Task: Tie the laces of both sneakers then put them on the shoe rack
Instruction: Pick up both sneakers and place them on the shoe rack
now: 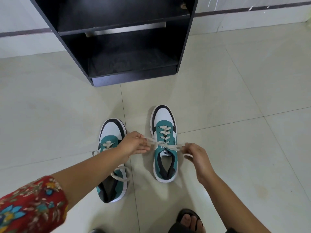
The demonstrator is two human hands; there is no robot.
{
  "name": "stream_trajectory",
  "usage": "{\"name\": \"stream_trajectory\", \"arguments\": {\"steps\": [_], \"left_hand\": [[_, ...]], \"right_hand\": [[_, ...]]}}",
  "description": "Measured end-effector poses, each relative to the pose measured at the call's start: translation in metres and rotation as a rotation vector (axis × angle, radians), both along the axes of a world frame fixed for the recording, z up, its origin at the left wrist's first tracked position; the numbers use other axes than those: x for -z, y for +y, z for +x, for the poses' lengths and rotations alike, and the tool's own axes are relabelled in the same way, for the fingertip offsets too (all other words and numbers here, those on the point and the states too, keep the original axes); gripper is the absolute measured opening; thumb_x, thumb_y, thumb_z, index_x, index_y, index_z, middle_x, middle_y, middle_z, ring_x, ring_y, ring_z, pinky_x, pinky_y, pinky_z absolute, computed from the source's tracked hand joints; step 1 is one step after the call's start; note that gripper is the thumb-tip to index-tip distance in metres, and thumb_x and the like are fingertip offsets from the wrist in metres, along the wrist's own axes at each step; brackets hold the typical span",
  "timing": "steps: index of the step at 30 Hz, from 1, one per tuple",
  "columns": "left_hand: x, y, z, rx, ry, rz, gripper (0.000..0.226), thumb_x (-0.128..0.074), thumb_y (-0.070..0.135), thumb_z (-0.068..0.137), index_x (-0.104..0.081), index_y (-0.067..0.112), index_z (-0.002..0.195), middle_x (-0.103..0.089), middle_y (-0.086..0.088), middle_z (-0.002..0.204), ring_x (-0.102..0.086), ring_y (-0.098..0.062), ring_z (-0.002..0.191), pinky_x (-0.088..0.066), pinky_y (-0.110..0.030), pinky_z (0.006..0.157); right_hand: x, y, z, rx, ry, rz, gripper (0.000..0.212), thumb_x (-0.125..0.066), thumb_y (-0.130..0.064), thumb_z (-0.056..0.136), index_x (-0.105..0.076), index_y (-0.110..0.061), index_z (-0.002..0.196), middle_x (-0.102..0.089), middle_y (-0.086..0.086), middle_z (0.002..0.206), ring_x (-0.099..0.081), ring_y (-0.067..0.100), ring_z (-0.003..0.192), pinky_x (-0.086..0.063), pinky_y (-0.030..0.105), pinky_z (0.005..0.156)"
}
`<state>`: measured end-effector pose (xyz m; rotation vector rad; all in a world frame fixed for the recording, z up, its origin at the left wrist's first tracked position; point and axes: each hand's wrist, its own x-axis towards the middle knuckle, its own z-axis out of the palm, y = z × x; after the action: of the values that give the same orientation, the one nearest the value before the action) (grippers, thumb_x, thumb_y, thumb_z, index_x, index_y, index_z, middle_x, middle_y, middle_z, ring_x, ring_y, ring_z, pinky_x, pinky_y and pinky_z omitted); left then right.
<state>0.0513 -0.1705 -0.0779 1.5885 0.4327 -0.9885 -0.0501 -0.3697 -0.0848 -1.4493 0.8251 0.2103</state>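
On the pale tiled floor, right in front of a black shoe rack, sit two teal, white and black sneakers, toes pointing at the rack. Both hands are busy with the right sneaker: the left hand is pinching one end of its white lace and the right hand is pinching the other end, so the lace is pulled out sideways across the tongue, crossed in the middle. Can't tell if it's a proper knot. The left sneaker sits just beside it, partly under the left forearm, with its lace lying loose over the side. A floral red sleeve covers the left arm's upper part, and a sandalled foot shows at the bottom edge.
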Motion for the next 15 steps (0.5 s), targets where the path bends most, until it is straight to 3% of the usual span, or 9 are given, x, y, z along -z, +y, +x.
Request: {"name": "stream_trajectory", "arguments": {"steps": [2,4,6,8,10,13,15], "left_hand": [[-0.006,0.011,-0.014,0.161,-0.18,0.068,0.03,-0.058,0.021,0.09,-0.049,0.01,0.116,-0.067,-0.012,0.106,-0.067,-0.021,0.092,-0.054,-0.031,0.084],[-0.018,0.029,-0.038,0.295,-0.413,0.158,0.033,-0.059,0.034,0.087,-0.051,0.021,0.116,-0.063,0.002,0.117,-0.06,-0.013,0.106,-0.048,-0.032,0.092],[-0.024,0.054,-0.068,0.366,-0.63,0.29,0.029,-0.057,0.044,0.084,-0.056,0.027,0.108,-0.057,0.01,0.122,-0.051,-0.01,0.116,-0.043,-0.033,0.096],[-0.025,0.08,-0.101,0.374,-0.788,0.481,0.033,-0.053,0.053,0.077,-0.058,0.029,0.098,-0.049,0.006,0.134,-0.04,-0.014,0.126,-0.034,-0.032,0.101],[-0.018,0.099,-0.129,0.304,-0.818,0.617,0.041,-0.062,0.054,0.068,-0.056,0.032,0.102,-0.031,0.0,0.147,-0.027,-0.017,0.135,-0.026,-0.035,0.107],[-0.006,0.113,-0.156,0.181,-0.633,0.557,0.07,-0.084,0.038,0.057,-0.046,0.037,0.116,-0.002,0.005,0.155,-0.007,-0.003,0.138,-0.023,-0.029,0.108],[0.003,0.117,-0.154,0.187,-0.566,0.529,0.064,-0.084,0.028,0.06,-0.048,0.036,0.112,-0.012,-0.001,0.155,-0.013,-0.005,0.14,-0.031,-0.025,0.101]], "right_hand": [[-0.007,0.001,-0.008,-0.184,-0.065,-0.199,0.021,-0.057,-0.026,0.09,-0.056,-0.024,0.068,-0.06,-0.004,0.095,-0.054,0.01,0.095,-0.041,0.031,0.082],[-0.017,0.009,-0.02,-0.362,-0.106,-0.375,0.015,-0.067,-0.036,0.082,-0.055,-0.027,0.079,-0.052,-0.017,0.113,-0.047,-0.005,0.107,-0.043,0.031,0.088],[-0.022,0.019,-0.034,-0.58,-0.078,-0.518,0.029,-0.071,-0.045,0.073,-0.053,-0.03,0.09,-0.041,-0.017,0.134,-0.049,-0.001,0.109,-0.049,0.031,0.087],[-0.02,0.031,-0.044,-0.757,-0.034,-0.657,0.043,-0.072,-0.045,0.068,-0.05,-0.035,0.104,-0.034,-0.009,0.144,-0.058,0.015,0.106,-0.052,0.028,0.08],[-0.013,0.036,-0.049,-0.804,-0.024,-0.78,0.051,-0.071,-0.037,0.07,-0.046,-0.036,0.115,-0.04,0.001,0.139,-0.063,0.023,0.098,-0.052,0.027,0.073],[-0.006,0.04,-0.047,-0.823,0.0,-0.929,0.054,-0.068,-0.031,0.075,-0.047,-0.033,0.125,-0.048,0.006,0.133,-0.064,0.03,0.091,-0.052,0.033,0.07],[-0.005,0.04,-0.044,-0.857,0.047,-0.983,0.046,-0.067,-0.027,0.077,-0.054,-0.026,0.121,-0.05,0.009,0.132,-0.064,0.032,0.087,-0.049,0.032,0.064]]}}
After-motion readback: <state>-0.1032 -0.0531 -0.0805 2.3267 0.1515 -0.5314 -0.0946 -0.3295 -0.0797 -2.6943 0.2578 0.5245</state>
